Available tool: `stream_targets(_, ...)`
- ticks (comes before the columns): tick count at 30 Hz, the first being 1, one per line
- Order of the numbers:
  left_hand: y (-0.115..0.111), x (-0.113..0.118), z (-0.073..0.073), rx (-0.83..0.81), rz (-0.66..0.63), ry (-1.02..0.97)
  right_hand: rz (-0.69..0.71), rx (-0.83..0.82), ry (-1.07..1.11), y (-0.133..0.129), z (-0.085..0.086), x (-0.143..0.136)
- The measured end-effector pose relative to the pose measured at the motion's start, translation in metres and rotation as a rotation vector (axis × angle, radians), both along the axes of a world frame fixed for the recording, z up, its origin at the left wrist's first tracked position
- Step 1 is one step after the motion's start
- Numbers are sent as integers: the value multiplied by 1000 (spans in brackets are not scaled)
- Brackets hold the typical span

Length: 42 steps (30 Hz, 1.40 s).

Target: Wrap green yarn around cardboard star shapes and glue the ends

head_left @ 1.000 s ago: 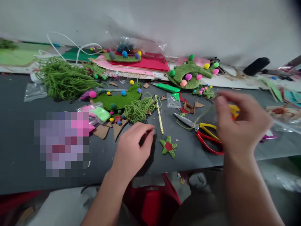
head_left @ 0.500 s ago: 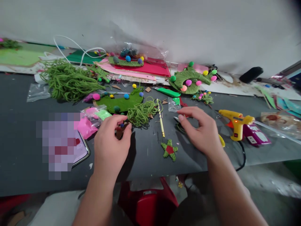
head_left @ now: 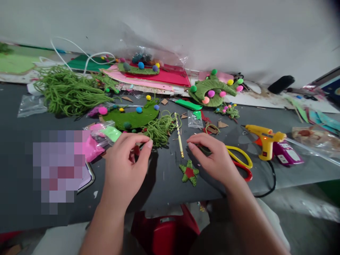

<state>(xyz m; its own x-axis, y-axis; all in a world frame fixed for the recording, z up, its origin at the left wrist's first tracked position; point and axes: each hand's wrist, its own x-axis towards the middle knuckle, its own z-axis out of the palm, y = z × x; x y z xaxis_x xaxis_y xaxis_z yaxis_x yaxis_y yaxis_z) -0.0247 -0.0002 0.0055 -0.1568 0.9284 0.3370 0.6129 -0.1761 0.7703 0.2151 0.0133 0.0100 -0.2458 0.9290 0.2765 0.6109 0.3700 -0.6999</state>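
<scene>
My left hand is over the table with thumb and forefinger pinched together; anything between the tips is too small to make out. Just beyond it lies a tangle of green yarn. My right hand hovers left of the scissors, which have yellow and red handles. Its thumb and forefinger nearly meet, and what they might hold cannot be made out. Between the hands are a pale pencil and a green yarn star with a red centre. A green crescent with coloured pompoms lies behind the left hand.
A yellow glue gun with a lit red light rests at right by a purple box. At left are a yarn bundle, pink packets and a phone, partly pixelated. A green cutter and pompom wreath lie behind.
My left thumb and forefinger have closed together. My right hand has moved left and down, its fingers closer together, uncovering the scissors' handles. The view has shifted slightly.
</scene>
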Motion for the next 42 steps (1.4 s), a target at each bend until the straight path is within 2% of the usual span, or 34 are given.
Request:
stream_targets(6, -6, 10, 3, -94, -72, -510, 123, -220, 115, -15, 10, -12)
stream_targets(10, -5, 15, 4, -69, -98, -727, 218, -330, 189, -23, 13, -23)
stream_targets(12, -7, 15, 6, -33, -141, -755, 259, -377, 289, -23, 11, -30)
stream_targets(14, -11, 15, 10, -22, -213, -666, 309, -410, 454, -20, 7, -37)
stream_targets(17, -17, 15, 15, 18, -357, -377, 374, -527, 747, -15, 2, -46)
stream_targets(20, -19, 17, 14, 70, -421, -87, 299, -700, 979, -12, 1, -48)
stream_targets(22, -18, 18, 13, 62, -455, 18, 208, -737, 996, -13, 1, -46)
stream_targets(24, -17, 20, 11, 49, -478, 36, 161, -713, 942, -14, 1, -43)
stream_targets(28, -16, 20, 8, 66, -364, -48, 76, -580, 872, -16, 1, -38)
stream_targets(30, -13, 20, 3, 60, -298, 6, 58, -554, 828, -17, 3, -37)
stream_targets(32, -11, 20, -3, 55, -289, 132, 111, -558, 810, -20, 6, -35)
stream_targets(34, -8, 20, -9, 46, -325, 213, 223, -548, 831, -24, 10, -31)
stream_targets(36, -5, 19, -14, 40, -321, 209, 345, -481, 892, -27, 14, -27)
stream_targets(38, -3, 17, -17, 31, -258, 203, 443, -386, 979, -29, 20, -20)
stream_targets(40, -2, 15, -18, 25, -177, 235, 460, -285, 1083, -28, 27, -9)
stream_targets(42, -1, 11, -19, 18, -122, 264, 357, -186, 1204, -25, 37, 7)
